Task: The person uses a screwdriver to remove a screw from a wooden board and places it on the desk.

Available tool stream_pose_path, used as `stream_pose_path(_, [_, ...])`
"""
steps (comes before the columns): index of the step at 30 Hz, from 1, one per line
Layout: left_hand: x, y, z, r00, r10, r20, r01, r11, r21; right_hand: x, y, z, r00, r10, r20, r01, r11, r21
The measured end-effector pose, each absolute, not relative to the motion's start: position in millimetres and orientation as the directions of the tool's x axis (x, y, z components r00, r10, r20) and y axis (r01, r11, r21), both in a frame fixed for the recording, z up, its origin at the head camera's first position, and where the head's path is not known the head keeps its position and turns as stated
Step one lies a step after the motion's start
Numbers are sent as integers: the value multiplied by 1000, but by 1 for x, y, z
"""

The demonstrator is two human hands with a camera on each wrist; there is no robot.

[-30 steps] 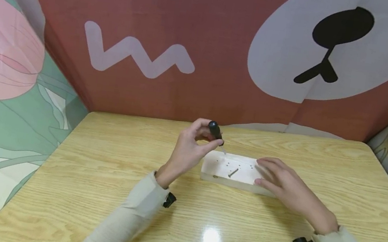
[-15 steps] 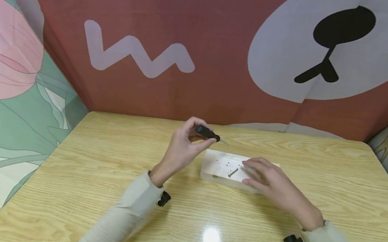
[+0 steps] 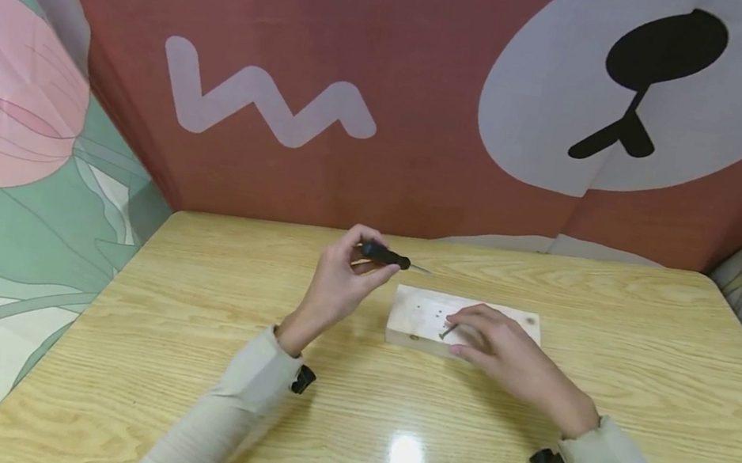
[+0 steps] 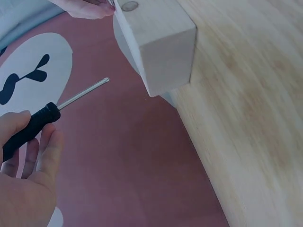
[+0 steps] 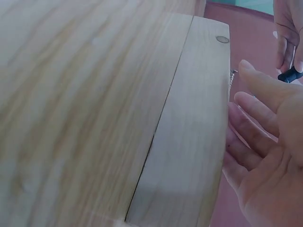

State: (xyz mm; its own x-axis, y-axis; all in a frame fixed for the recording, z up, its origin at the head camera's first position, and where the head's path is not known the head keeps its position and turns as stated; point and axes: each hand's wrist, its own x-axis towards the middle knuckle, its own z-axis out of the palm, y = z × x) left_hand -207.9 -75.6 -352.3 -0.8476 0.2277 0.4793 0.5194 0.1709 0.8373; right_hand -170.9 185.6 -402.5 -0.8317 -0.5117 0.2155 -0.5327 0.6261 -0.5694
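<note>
My left hand (image 3: pixel 337 284) grips a screwdriver (image 3: pixel 385 255) by its black handle, above the table and left of a pale wooden block (image 3: pixel 406 323). Its shank points right, and the bare Phillips tip (image 4: pixel 107 80) shows in the left wrist view. On the block's top, marked with several small holes, lies a loose screw (image 3: pixel 445 331). Over the block's middle, my right hand (image 3: pixel 507 354) has its fingers loosely bent, fingertips right at the screw. In the right wrist view the thumb (image 5: pixel 253 75) is beside the screw (image 5: pixel 231 81), with a gap between thumb and fingers.
The wood-grain table (image 3: pixel 205 279) runs back to a red cloth (image 3: pixel 421 183) with a cartoon face. A floral cloth (image 3: pixel 5 129) hangs at the left. Each wrist wears a small black camera mount.
My right hand has slid left along the block to the screw. The left hand has drawn back leftward, and the screwdriver has tipped from steep to nearly level, away from the block.
</note>
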Motion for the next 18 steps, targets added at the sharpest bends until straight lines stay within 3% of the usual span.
stream_pose_path(18, [-209,-87,-359,-855,226,466,509,199,838,-171,178,-401,-802,-547,239,-588,651,-481])
